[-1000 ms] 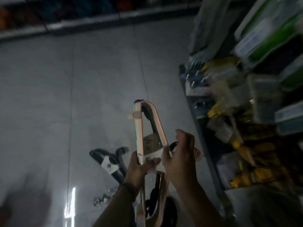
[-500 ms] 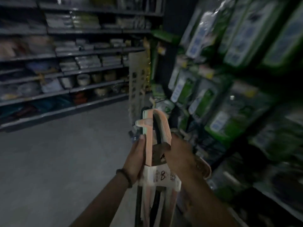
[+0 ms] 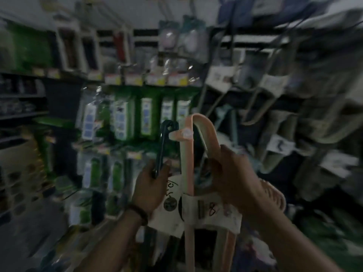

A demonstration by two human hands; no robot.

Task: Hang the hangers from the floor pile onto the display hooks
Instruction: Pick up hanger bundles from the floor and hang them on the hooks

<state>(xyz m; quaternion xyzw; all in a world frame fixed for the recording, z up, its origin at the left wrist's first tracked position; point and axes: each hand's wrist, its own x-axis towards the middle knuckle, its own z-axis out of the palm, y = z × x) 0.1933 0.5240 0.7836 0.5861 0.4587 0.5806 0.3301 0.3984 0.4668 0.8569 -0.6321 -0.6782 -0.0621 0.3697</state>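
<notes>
I hold two bundles of hangers upright in front of a shop display. My right hand (image 3: pixel 233 175) grips a pink hanger bundle (image 3: pixel 189 160), whose hook curves up at centre; a white paper label (image 3: pixel 208 213) wraps it. My left hand (image 3: pixel 151 185) holds a dark hanger bundle (image 3: pixel 164 146) by its stem, just left of the pink one, with its own white label below. More hanger bundles (image 3: pixel 275 122) hang on display hooks at the upper right. The picture is blurred by motion.
Green packaged goods (image 3: pixel 125 116) hang on the rack straight ahead, with yellow price tags (image 3: pixel 145 80) above them. Dark shelves (image 3: pixel 17 107) run along the left. Grey floor (image 3: pixel 23 238) shows at the lower left.
The view has swung up from the floor pile to the display rack. The hangers have risen with my hands, and the dark bundle now stands apart from the pink one in my left hand.
</notes>
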